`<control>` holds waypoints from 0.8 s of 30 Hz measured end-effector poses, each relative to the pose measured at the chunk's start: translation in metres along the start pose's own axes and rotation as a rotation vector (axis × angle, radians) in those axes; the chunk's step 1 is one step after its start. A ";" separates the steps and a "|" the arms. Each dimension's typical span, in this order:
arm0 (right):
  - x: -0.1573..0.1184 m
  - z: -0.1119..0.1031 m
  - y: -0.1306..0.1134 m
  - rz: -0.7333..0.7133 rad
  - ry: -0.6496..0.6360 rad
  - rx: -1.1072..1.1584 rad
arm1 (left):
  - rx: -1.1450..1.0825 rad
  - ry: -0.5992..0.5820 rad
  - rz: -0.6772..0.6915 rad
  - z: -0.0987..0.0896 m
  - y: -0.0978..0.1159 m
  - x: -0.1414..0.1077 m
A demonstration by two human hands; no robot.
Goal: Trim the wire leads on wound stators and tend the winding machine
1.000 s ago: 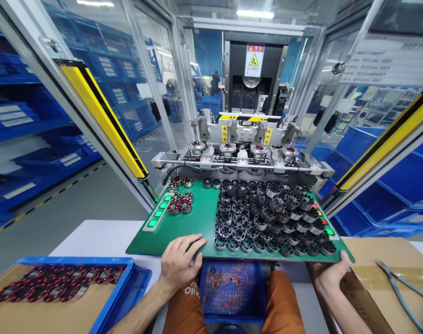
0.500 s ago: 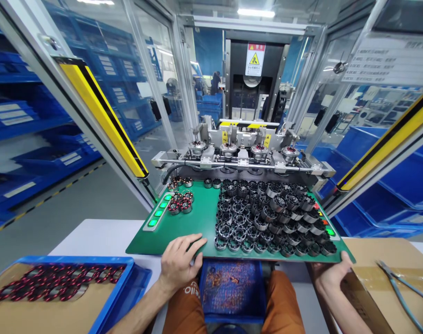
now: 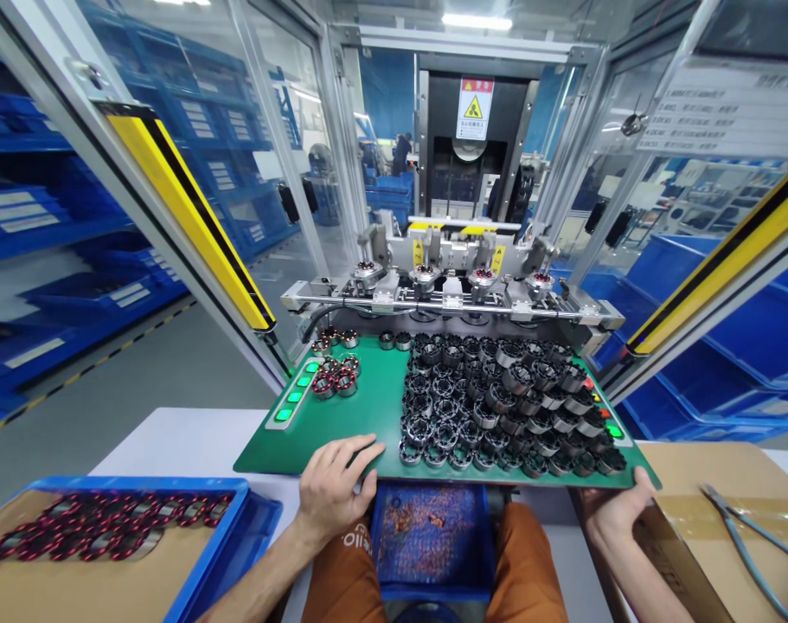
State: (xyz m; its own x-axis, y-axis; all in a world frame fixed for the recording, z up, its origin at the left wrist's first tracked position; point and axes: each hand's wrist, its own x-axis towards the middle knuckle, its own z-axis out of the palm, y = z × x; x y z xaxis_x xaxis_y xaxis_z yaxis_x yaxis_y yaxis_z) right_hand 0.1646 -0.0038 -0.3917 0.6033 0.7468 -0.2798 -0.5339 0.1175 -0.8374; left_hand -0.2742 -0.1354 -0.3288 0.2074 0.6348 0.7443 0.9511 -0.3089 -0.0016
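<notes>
My left hand [image 3: 338,484] rests on the front edge of a green work board [image 3: 374,424], its fingers loosely bent and apart, with nothing in them. At the board's right front corner my right hand [image 3: 618,510] holds the edge, thumb at the rim and the other fingers tucked underneath, partly hidden. Dark motor stator cores [image 3: 484,415] crowd the board's right half, some of them stacked. Toward the back left sit several stators wound with copper and red wire [image 3: 335,376]. Behind the board, wound stators are seated in the winding machine's fixtures [image 3: 426,281].
A blue tray [image 3: 234,510] of red-wound stators stands at left. Pliers [image 3: 737,528] lie on a cardboard box [image 3: 776,484] at right. Below the board is a blue bin [image 3: 432,554] with wire scraps. Yellow-and-black guards [image 3: 192,225] flank the machine; green-lit buttons [image 3: 293,398] line the board's left side.
</notes>
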 end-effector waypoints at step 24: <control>0.004 -0.003 0.003 0.008 0.006 0.012 | 0.001 0.009 -0.001 0.001 0.000 0.000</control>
State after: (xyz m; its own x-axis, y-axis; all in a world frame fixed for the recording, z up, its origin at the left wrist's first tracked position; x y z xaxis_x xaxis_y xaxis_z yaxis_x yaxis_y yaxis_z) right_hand 0.1671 -0.0024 -0.3971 0.6026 0.7437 -0.2893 -0.5456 0.1194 -0.8295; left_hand -0.2740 -0.1348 -0.3290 0.2045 0.6286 0.7504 0.9516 -0.3075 -0.0018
